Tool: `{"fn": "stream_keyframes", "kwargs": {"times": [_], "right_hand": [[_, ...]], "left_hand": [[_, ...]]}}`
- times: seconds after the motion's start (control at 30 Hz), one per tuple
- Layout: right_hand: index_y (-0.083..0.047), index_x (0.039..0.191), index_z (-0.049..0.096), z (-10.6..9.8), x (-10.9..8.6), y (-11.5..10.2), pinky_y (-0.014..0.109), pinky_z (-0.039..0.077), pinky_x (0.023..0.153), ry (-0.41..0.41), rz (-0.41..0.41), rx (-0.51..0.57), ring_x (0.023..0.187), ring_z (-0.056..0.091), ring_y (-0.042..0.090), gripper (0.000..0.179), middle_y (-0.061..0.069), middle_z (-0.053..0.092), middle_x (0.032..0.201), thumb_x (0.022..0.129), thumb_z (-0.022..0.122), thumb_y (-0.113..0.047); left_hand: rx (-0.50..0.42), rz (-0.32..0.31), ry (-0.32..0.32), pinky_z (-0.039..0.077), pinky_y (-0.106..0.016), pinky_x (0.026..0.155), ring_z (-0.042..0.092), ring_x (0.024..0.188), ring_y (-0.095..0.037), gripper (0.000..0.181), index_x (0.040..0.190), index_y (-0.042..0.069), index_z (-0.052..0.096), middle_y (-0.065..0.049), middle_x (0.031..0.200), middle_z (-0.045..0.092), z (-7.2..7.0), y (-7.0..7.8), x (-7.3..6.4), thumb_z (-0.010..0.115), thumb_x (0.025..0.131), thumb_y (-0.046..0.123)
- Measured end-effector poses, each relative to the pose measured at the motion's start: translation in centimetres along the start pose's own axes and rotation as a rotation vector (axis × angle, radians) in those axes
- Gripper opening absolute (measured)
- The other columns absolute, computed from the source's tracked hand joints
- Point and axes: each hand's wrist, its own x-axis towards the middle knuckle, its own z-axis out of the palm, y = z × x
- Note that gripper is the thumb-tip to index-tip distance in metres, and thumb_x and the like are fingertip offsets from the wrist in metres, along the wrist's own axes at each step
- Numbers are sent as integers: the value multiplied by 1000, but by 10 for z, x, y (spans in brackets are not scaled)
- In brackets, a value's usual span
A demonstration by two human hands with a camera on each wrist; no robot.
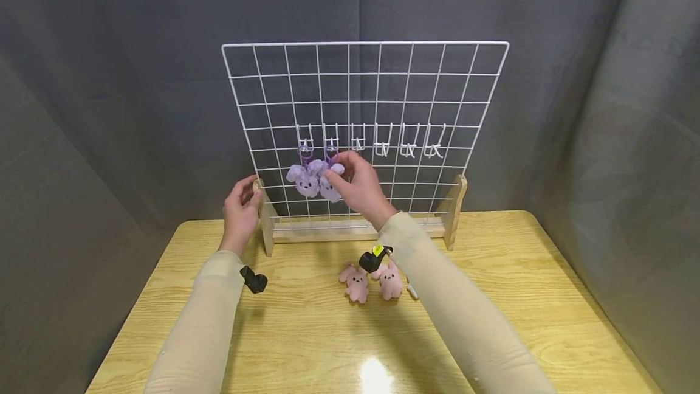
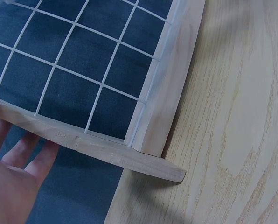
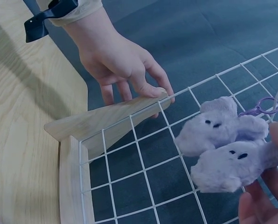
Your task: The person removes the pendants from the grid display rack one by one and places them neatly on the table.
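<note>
My right hand (image 1: 358, 186) pinches a lilac plush bunny keychain (image 1: 330, 191) by its ear side, in front of the second hook from the left. Its purple ring is up at that hook; whether it is fully seated I cannot tell. Beside it another lilac plush bunny keychain (image 1: 305, 183) hangs from the leftmost hook, and the two plushes touch in the right wrist view. My left hand (image 1: 240, 210) grips the left wooden upright (image 2: 78, 140) of the stand, thumb in front and fingers behind. The white wire grid (image 1: 350, 103) stands in this wooden base.
Several white hooks (image 1: 408, 148) line the grid to the right. Two pink plush bunnies (image 1: 357, 286) lie on the wooden table (image 1: 295, 327), with a small white item (image 1: 412, 291) partly hidden by my right sleeve. Dark grey curtains (image 1: 137, 108) surround the table.
</note>
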Motion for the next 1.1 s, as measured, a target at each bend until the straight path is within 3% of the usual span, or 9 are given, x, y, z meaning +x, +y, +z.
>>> {"fn": "stream_keyframes", "kwargs": {"times": [0.3,0.53,0.9,1.1], "right_hand": [[-5,112,67,2,-2,-1,26,53,69,51,-18,18,83,61,17,16,9,70,99,105,65,-19],[-4,107,68,1,-5,0,26,52,66,81,-64,54,76,61,14,15,8,69,90,106,63,-17],[-3,107,68,-1,-8,-4,24,47,62,79,-89,82,70,56,14,12,7,68,88,106,62,-14],[-5,106,69,-1,-13,-4,25,47,61,55,-77,88,71,55,15,13,4,65,85,106,62,-17]], "left_hand": [[6,6,3,50,-34,102,63,124,-23,39,147,16,59,-12,136,66,0,0,-1,59,109,13],[-1,1,-5,48,-42,109,62,128,-24,39,148,17,58,-12,139,64,0,0,-2,58,109,14],[10,8,1,50,-29,100,63,124,-24,39,147,17,58,-11,138,65,1,-2,-1,59,109,13],[0,15,4,49,-19,80,64,117,-22,39,147,17,59,-12,135,66,1,-2,-1,59,109,13]]}}
